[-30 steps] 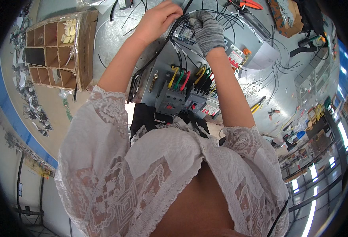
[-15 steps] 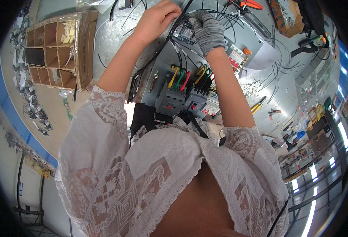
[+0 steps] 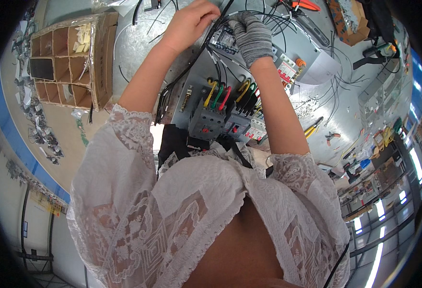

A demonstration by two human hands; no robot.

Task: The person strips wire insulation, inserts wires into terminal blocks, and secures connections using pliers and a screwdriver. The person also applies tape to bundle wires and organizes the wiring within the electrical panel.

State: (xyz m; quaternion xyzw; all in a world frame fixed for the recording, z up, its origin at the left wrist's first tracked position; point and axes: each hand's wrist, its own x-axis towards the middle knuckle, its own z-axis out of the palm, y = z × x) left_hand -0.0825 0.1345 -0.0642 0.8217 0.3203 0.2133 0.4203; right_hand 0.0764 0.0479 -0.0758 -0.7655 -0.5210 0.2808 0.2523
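My bare left hand [image 3: 190, 26] is closed in a pinch right beside a bundle of black wires [image 3: 181, 73]; what sits between its fingertips is too small to make out. A striped grey knit glove covers my right hand [image 3: 252, 39], its fingers curled in on black wires over a small terminal component [image 3: 224, 39]. Both hands are above a grey metal mounting plate [image 3: 184, 106]. Nearer to me, the plate carries dark circuit breakers [image 3: 206, 124] with yellow, green and red sleeved cables [image 3: 216, 98]. Small white breakers [image 3: 286, 71] stand beside my right wrist.
A divided cardboard box [image 3: 106, 62] holding pale small parts stands at the left. To the right lie yellow-handled pliers [image 3: 313, 127], orange-handled cutters [image 3: 332, 138] and loose black wires [image 3: 336, 81]. An open carton [image 3: 352, 24] and a red-handled tool [image 3: 307, 6] are at the far right.
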